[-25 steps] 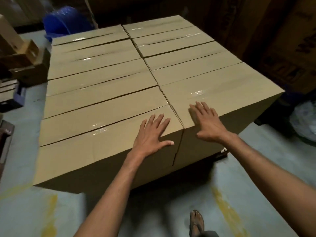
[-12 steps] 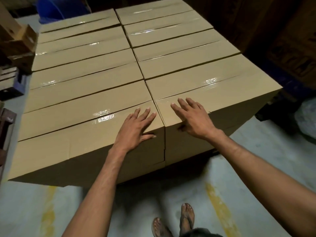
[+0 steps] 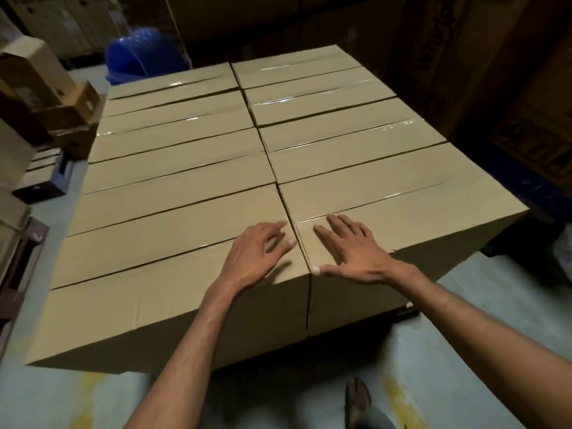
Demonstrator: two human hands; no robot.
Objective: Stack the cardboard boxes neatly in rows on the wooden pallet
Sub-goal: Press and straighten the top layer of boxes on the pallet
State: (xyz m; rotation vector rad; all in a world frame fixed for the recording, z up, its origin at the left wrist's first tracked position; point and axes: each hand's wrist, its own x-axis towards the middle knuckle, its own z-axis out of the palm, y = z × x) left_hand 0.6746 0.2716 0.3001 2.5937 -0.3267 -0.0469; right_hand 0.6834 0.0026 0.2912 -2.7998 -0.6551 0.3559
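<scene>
Several taped cardboard boxes lie in two tight rows, forming one flat layer. The nearest left box (image 3: 148,292) and the nearest right box (image 3: 411,218) meet at a seam in front of me. My left hand (image 3: 257,255) hovers over or lightly touches the left box's near right corner, fingers spread and slightly bent. My right hand (image 3: 349,249) lies flat with straight fingers on the right box's near left corner. The pallet is hidden under the boxes except for a dark sliver (image 3: 405,311) at the right front.
Loose cardboard boxes (image 3: 46,97) pile up at the left. A blue plastic tub (image 3: 139,60) stands behind the stack. Tall printed cartons (image 3: 507,88) line the right and back. A dark pallet (image 3: 15,274) lies at the left edge. My sandalled foot (image 3: 357,400) stands on the concrete floor.
Both hands have drawn together toward the seam between the two nearest boxes. My left hand has lifted and its fingers have bent a little. My view has tilted up.
</scene>
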